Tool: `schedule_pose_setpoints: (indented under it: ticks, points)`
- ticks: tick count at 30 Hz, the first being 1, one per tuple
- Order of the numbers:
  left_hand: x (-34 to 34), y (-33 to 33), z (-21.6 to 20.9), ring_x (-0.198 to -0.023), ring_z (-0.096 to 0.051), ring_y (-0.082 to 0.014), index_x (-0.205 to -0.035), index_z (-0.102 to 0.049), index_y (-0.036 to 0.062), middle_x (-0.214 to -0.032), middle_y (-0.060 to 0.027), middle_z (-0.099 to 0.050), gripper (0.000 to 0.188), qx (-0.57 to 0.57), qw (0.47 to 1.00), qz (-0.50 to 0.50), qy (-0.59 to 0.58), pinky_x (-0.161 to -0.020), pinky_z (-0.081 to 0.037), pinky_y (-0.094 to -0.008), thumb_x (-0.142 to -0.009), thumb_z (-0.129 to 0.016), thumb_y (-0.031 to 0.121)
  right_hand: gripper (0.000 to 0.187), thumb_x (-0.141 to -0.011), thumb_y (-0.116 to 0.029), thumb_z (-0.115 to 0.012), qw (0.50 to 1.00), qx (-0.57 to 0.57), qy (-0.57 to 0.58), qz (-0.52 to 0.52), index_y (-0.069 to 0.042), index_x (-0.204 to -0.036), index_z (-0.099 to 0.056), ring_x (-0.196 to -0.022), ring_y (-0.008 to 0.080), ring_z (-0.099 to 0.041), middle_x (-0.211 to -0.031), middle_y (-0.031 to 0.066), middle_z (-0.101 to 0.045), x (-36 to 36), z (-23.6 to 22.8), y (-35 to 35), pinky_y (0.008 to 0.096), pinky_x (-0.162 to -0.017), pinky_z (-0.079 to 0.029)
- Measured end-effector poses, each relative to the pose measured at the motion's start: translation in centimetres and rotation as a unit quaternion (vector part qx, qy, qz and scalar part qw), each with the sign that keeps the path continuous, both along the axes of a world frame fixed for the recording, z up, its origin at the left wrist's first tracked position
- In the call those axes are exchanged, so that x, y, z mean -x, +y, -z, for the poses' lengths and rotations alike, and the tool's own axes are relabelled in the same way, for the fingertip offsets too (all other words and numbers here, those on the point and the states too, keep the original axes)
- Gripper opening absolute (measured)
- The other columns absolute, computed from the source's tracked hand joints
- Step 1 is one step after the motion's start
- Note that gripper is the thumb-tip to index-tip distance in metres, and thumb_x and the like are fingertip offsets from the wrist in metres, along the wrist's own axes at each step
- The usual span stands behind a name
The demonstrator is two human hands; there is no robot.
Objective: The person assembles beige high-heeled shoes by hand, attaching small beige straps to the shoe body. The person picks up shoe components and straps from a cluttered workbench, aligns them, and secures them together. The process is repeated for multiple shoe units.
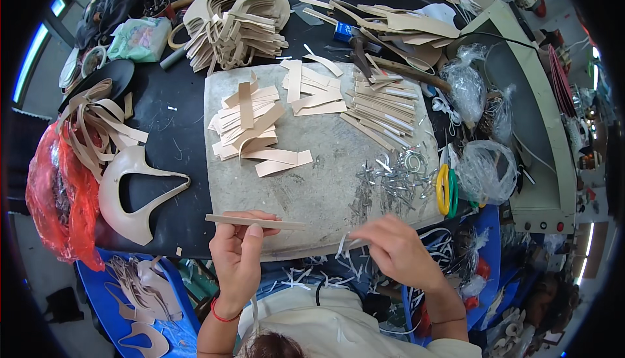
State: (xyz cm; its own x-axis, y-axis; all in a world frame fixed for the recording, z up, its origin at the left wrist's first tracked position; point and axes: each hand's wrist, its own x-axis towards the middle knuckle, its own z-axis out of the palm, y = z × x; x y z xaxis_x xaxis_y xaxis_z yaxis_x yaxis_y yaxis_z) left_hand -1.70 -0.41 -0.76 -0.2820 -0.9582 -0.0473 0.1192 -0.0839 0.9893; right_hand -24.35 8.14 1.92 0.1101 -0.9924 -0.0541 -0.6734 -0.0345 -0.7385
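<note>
While L hand (236,259) grips a flat, straight beige strip (281,225), R hand (398,250) pinches thin wht. tape (342,243).

A: How many hands show in front?
B: 2: 1 left hand (236,254) and 1 right hand (394,252).
A: Strips in the left?
B: 1 beige strip (281,224).
A: Piles of strips (384,112) on the grey slab (319,153)?
B: 3. Their strips overlap too much to count, and so do the loose metal pieces (390,179).
A: Tools?
B: 1 hammer (407,70) and 1 pair of scissors (443,190) with 2 handle loops, 1 yellow, 1 green.
A: Blue crates (97,289)?
B: 2.
A: Curved panels (117,198) lying singly on the black tabletop (176,107)?
B: 1, plus 1 red plastic bag (55,192).
</note>
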Motion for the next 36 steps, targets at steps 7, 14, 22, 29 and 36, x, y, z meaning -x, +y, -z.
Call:
schedule_pose_setpoints:
  ticks: [7,14,22,29,36]
  points:
    - [-0.4,0.2,0.2,-0.090,-0.063,-0.0218,-0.099,-0.052,-0.0049,-0.099,-0.0155,-0.060,0.016,-0.001,1.000,-0.004,-0.008,-0.078,-0.055,-0.0323,-0.094,-0.043,0.008,0.016,-0.081,-0.008,-0.062,0.989,0.079,0.097,0.080,-0.004,-0.096,-0.063,-0.078,0.0302,-0.057,-0.086,0.0103,-0.061,0.4,1.1,-1.1,0.0364,-0.069,-0.047]
    - [-0.2,0.4,0.1,-0.089,-0.063,-0.0227,-0.099,-0.052,-0.0047,-0.098,-0.0158,-0.060,0.016,0.027,1.000,0.004,-0.011,-0.077,-0.055,-0.0331,-0.094,-0.044,0.008,0.017,-0.076,-0.002,-0.060,0.890,0.113,0.430,0.103,0.001,-0.093,-0.060,-0.079,0.0245,-0.057,-0.086,0.0105,-0.059,-1.1,3.2,-4.8,0.0341,-0.068,-0.048]
    - [-0.2,0.1,0.6,-0.094,-0.063,-0.0248,-0.104,-0.049,-0.0048,-0.103,-0.0164,-0.058,0.017,-0.063,0.997,0.036,0.012,-0.080,-0.056,-0.0353,-0.095,-0.041,0.008,0.021,-0.079,0.003,-0.059,0.952,0.186,0.166,0.179,-0.003,-0.099,-0.063,-0.080,0.0255,-0.057,-0.086,0.0102,-0.058,1.8,3.4,-3.9,0.0329,-0.068,-0.047]
    - [0.3,-0.6,0.7,-0.096,-0.063,-0.0248,-0.109,-0.043,-0.0071,-0.106,-0.0166,-0.054,0.018,-0.179,0.978,0.083,0.068,-0.083,-0.055,-0.0332,-0.098,-0.036,0.005,0.016,-0.084,0.000,-0.060,0.971,0.009,-0.147,0.186,-0.003,-0.099,-0.066,-0.066,0.0141,-0.062,-0.077,0.0085,-0.064,-0.8,1.8,-3.7,0.0260,-0.059,-0.048]
    - [-0.2,-0.2,1.1,-0.096,-0.062,-0.0234,-0.110,-0.041,-0.0085,-0.104,-0.0168,-0.052,0.018,-0.179,0.979,0.069,0.074,-0.083,-0.056,-0.0317,-0.097,-0.037,0.004,0.018,-0.085,-0.002,-0.063,0.940,-0.158,-0.281,0.112,0.001,-0.103,-0.061,-0.066,0.0075,-0.062,-0.077,0.0059,-0.066,-5.4,1.7,-4.4,0.0199,-0.058,-0.051]
